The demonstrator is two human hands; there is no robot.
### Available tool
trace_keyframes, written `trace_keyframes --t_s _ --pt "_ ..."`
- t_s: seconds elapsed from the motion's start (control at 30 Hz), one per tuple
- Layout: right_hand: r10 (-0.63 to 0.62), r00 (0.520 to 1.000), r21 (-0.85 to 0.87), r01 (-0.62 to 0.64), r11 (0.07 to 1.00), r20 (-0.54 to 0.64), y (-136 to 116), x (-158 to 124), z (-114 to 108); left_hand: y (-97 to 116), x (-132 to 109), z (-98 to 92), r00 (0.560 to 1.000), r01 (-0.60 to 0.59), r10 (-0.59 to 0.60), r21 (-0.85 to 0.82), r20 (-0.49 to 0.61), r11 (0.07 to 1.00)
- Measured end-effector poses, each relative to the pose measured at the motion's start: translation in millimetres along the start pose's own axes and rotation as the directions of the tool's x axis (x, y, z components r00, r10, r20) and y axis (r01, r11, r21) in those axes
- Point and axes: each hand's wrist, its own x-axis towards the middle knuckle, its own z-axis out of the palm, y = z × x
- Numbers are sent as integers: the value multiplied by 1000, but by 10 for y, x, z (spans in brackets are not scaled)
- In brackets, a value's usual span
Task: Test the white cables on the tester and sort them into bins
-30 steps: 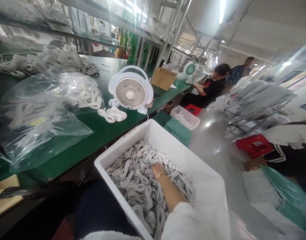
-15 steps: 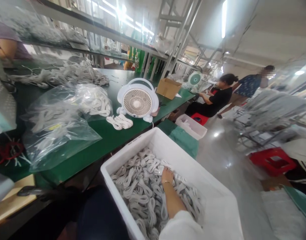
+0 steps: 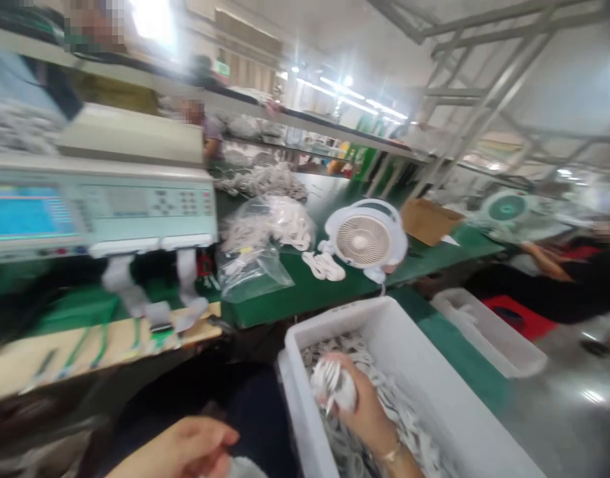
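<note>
A white plastic bin [image 3: 409, 345] holds many bundled white cables [image 3: 409, 425]. Above them my right hand [image 3: 357, 398] is wrapped round a white cable bundle [image 3: 329, 380], slightly blurred by motion. My left hand [image 3: 198, 441] is at the bottom of the view, left of the bin, its fingers curled together. Something pale and whitish [image 3: 245, 467] lies just beside its fingers, cut off by the frame edge; whether the hand grips it is unclear.
On the green table [image 3: 255, 311] are a clear bag of cables [image 3: 257, 265], loose cable coils [image 3: 323, 265], a white fan [image 3: 365, 240] and a cardboard box [image 3: 429, 221]. A tester [image 3: 150, 206] stands left. A seated person [image 3: 583, 272] is at right.
The view has swung left, bringing in the tester. My right hand has lifted from the pile with a cable bundle. My left hand has come into view.
</note>
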Motion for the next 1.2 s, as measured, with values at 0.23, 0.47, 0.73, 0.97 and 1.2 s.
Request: trace_keyframes --t_s 0.23,0.47,0.73,0.97,1.2 --pt "-481 759 180 450 875 439 -990 475 992 -108 47 -358 893 -96 318 -557 317 825" --pt "56 818 677 -510 531 573 -922 752 1567 -357 54 -772 948 -244 315 -720 -37 650" --pt "110 920 444 -283 850 375 -907 655 2076 -240 52 -749 828 -539 510 -576 -232 615" --pt "-286 953 169 266 949 101 -911 555 2031 -173 158 -652 782 -604 533 -604 -322 520" --pt "148 931 467 -301 832 335 -828 716 2116 -135 207 -629 705 -709 540 -444 -460 548"
